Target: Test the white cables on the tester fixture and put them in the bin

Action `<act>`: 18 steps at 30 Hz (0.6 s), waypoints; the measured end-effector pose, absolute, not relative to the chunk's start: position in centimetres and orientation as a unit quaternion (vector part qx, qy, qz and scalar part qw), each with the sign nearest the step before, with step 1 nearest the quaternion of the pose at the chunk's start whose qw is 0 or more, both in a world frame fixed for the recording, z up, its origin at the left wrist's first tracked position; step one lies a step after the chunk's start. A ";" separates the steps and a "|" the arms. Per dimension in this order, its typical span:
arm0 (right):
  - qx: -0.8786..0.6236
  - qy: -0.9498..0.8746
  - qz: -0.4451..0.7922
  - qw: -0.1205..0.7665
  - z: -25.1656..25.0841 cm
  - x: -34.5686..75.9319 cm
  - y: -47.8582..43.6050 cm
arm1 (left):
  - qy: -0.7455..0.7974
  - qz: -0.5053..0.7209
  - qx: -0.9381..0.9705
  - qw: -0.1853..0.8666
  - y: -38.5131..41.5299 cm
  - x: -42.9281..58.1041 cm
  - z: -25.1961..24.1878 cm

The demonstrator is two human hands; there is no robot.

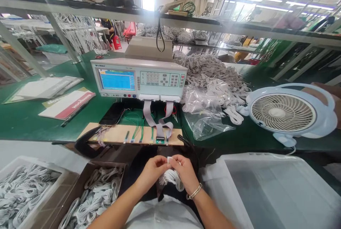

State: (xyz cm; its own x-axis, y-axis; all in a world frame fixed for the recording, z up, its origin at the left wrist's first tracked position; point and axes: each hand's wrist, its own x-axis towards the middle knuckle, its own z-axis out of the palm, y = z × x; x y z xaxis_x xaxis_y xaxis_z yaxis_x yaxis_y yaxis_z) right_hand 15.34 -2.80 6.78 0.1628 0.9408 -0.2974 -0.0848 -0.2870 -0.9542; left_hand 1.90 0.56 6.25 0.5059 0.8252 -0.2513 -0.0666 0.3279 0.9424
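Both hands meet over my lap, just in front of the wooden board at the bench edge. My left hand pinches a small white piece from the left. From the other side my right hand, with a bracelet at the wrist, has its fingers closed on the same piece. A coiled bundle of white cable hangs under the fingers. Beyond the board stands a white test instrument with a lit blue screen. Grey ribbon cables run from it down to the board.
A light blue fan stands at the right, beside plastic bags and a cable pile. Below are a pale bin, a carton and a tub of cables. Papers lie left. A person sits far back.
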 end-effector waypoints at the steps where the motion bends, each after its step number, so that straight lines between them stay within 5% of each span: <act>1: -0.583 -0.350 0.554 0.481 6.7 15.2 -2.8 | 0.399 0.311 0.499 0.704 0.7 1.9 5.8; 4: -0.545 -0.359 0.588 0.477 6.4 15.0 -2.4 | 0.425 0.339 0.480 0.688 0.9 2.2 5.0; 9: -0.583 -0.456 0.472 0.479 6.4 15.5 -1.2 | 0.424 0.409 0.406 0.699 1.1 2.8 5.4; 18: -0.594 -0.468 0.475 0.450 6.4 16.2 0.2 | 0.424 0.331 0.371 0.757 2.7 1.5 4.9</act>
State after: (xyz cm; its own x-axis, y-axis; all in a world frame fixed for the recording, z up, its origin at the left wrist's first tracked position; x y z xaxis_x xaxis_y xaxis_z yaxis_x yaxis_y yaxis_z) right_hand 16.16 0.23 6.35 0.1106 0.9836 -0.1422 0.1291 -0.1561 -0.9793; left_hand 1.53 2.66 4.85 0.4203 0.8160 -0.3969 -0.1864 0.5057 0.8423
